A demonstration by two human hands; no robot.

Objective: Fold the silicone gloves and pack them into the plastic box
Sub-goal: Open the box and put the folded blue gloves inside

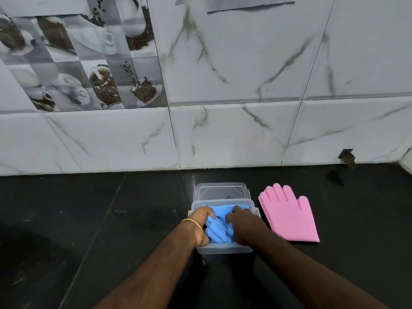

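A clear plastic box (pixel 224 250) stands on the black counter near the middle. Folded blue silicone gloves (pixel 219 228) lie inside it. My left hand (pixel 201 219) reaches into the box's left side, its fingers curled down onto the blue gloves. At the right side my right hand (pixel 239 221) presses on the same gloves with bent fingers. A pair of pink silicone gloves (pixel 289 216) lies flat and stacked on the counter just right of the box, fingers pointing to the wall.
The box's clear lid (pixel 221 191) lies behind the box toward the tiled wall (pixel 223 134). The black counter (pixel 89 219) stretches left and right. A small hole in the wall (pixel 346 156) sits at the far right.
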